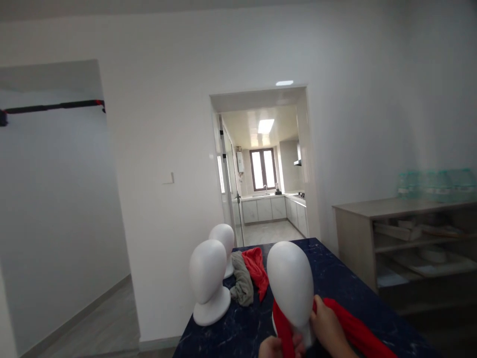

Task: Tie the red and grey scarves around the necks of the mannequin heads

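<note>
A white mannequin head (290, 278) stands upright at the near part of the table. A red scarf (352, 323) runs around its neck, with one length at the front left and another trailing away to the right. My left hand (274, 347), partly cut off by the bottom edge, is closed on the scarf's front length. Beside the neck on the right, my right hand (327, 325) has its fingers closed on the scarf, though the head and hand hide part of the grip.
Two more white mannequin heads (207, 271) stand at the left of the dark blue marbled table (335, 278). Between them and the nearer head lie a grey cloth (242, 281) and a coral-red cloth (257, 268). A wooden shelf unit (354, 243) with bottles on top stands right.
</note>
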`<move>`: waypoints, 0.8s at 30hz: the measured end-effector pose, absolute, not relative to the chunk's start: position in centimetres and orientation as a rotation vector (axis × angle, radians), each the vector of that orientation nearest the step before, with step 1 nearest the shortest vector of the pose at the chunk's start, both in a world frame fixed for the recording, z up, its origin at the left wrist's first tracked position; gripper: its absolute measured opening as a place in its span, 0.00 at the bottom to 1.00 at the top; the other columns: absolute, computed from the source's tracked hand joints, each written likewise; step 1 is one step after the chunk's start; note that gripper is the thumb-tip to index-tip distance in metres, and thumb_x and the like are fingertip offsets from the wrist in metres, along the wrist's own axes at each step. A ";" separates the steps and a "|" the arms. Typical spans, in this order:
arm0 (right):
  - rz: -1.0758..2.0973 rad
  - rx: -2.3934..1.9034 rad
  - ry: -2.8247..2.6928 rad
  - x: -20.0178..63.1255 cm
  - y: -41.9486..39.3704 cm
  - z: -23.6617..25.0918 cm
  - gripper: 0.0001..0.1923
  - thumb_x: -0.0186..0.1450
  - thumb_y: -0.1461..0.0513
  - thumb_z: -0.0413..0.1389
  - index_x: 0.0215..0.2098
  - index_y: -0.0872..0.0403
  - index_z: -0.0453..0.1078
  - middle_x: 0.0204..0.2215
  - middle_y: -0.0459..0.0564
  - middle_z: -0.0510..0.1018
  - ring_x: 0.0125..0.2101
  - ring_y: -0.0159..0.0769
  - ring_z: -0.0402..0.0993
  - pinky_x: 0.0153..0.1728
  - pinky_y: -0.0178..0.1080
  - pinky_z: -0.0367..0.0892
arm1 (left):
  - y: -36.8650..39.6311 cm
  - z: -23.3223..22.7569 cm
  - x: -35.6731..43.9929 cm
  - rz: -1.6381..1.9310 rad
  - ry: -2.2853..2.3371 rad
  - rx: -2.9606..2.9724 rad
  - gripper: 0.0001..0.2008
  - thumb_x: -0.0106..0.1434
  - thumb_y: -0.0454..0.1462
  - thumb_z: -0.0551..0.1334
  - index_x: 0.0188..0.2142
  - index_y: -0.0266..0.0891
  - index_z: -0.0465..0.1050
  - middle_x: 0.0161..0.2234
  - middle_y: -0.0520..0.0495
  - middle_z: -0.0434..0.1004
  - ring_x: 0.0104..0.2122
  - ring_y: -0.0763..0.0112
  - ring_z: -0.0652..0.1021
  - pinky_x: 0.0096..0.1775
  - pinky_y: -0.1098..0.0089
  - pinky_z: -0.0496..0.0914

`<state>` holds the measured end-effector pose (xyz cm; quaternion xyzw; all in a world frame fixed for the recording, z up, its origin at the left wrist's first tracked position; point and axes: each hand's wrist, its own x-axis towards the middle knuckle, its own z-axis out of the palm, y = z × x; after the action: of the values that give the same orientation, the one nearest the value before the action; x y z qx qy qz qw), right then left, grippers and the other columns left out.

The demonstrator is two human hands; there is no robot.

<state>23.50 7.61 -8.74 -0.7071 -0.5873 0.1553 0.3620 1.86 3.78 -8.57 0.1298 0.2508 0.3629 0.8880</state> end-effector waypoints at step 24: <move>0.625 -1.412 -1.539 20.8 0.2 -9.4 0.21 0.68 0.49 0.51 0.53 0.49 0.74 0.50 0.57 0.86 0.51 0.49 0.83 0.52 0.42 0.73 | 4.2 -7.1 5.2 1.062 0.952 1.253 0.22 0.45 0.44 0.76 0.39 0.35 0.83 0.37 0.38 0.89 0.46 0.44 0.84 0.53 0.56 0.76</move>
<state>20.76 0.21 -9.41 -0.5743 -0.6259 0.2542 0.4624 5.22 4.18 -7.05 0.5366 0.4077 0.4547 0.5823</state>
